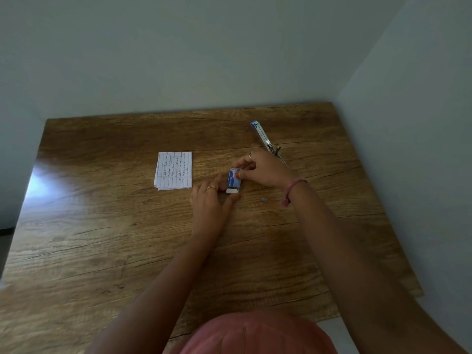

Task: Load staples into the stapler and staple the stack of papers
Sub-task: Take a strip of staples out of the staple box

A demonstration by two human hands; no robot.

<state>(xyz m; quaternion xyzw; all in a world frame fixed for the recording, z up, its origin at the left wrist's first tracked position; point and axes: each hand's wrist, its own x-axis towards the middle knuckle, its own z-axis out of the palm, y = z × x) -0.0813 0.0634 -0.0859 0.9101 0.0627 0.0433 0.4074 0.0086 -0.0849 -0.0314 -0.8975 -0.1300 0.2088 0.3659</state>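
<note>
Near the middle of the brown wood-grain tabletop (102,226), a little toward its far edge, I have the small blue cardboard staple box (234,179) between my two hands. My right hand (260,172) comes at it from the right, with thumb and fingers pinched on the box's far end. My left hand (212,200) lies at the box's left and near side, fingers fairly straight against it, and its thumb reaches across just below the white inner tray (232,191) that sticks out of the near end. The box's long axis runs from me toward the far edge, tilted slightly right, so I judge the tray slides out toward me, and my left thumb sits nearest to draw it.

The opened blue and white stapler (264,137) lies farther back toward the far right corner, just beyond my right hand, its long axis slanting from far left to near right; my right hand is plainly the nearer one to it. The small stack of lined, handwritten papers (174,170) rests left of the box, apart from my left hand. A tiny grey bit, perhaps a few staples (264,199), lies on the wood by my right wrist, with its pink thread band (293,187).

I judge the stapler not yet loaded.
</note>
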